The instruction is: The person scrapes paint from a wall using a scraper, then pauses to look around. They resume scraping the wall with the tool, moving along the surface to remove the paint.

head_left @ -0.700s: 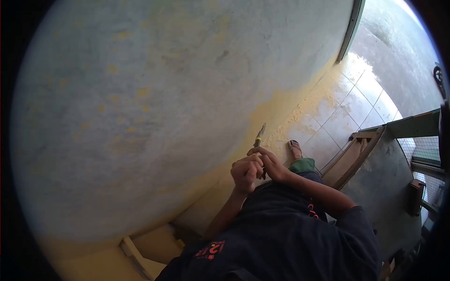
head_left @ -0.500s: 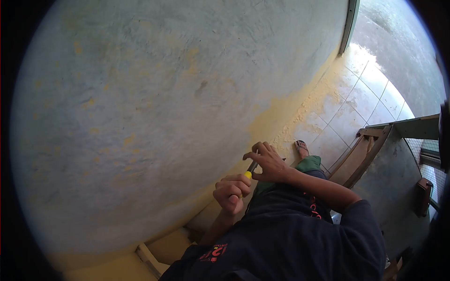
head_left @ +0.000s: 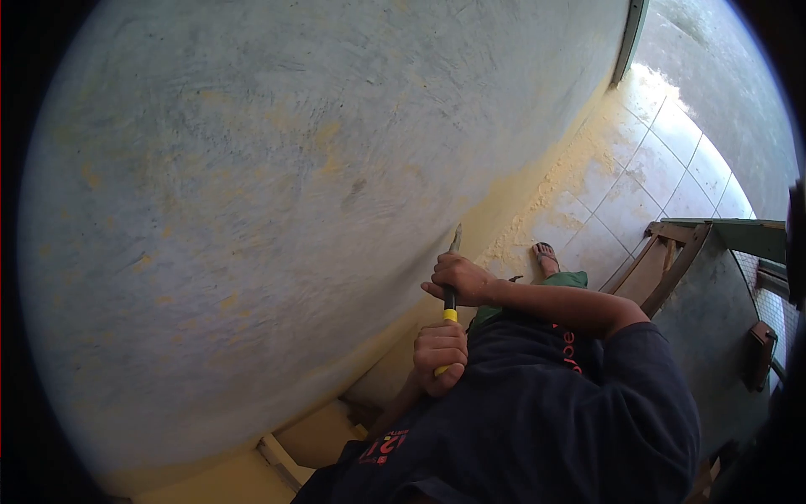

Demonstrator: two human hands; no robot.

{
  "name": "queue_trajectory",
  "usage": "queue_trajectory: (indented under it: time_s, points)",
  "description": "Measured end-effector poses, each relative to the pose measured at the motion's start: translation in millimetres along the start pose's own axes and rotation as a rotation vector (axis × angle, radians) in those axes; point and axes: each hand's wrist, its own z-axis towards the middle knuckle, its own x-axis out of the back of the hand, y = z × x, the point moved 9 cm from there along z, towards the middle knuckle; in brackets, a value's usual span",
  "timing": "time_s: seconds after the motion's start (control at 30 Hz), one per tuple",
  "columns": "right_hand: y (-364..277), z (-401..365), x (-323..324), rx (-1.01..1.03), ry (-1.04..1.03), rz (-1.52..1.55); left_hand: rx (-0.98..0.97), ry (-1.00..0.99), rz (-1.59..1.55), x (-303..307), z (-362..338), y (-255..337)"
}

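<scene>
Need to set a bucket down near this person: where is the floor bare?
The tiled floor is bare beyond the sandalled foot, between the yellow dust along the wall and the wooden bench. Crowded: close to the body, where the left hand and right hand grip the scraper against the wall.

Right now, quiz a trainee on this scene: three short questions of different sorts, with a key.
1. True or false: both hands grip the tool.
2. Which hand sits nearer the blade? A: left hand. B: right hand.
3. Fill in: the blade points at the ____.
Key: 1 true; 2 B; 3 wall.
</scene>
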Motion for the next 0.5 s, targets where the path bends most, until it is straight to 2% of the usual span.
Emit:
queue_trajectory:
  time_s: [0.17, 0.23, 0.5]
  points:
    - [3.4, 1.3, -14.2, -0.039, -0.009, 0.059, 0.031, -0.009, -0.008, 8.1, -3.4, -2.4]
    - [2.3, 5.7, -12.2, 0.003, 0.015, 0.016, 0.030, -0.013, -0.007, 11.1, -3.4, -2.3]
    - [7.1, 13.3, -20.1, -0.006, -0.015, -0.014, -0.055, 0.035, -0.008, 21.1, -7.7, -1.2]
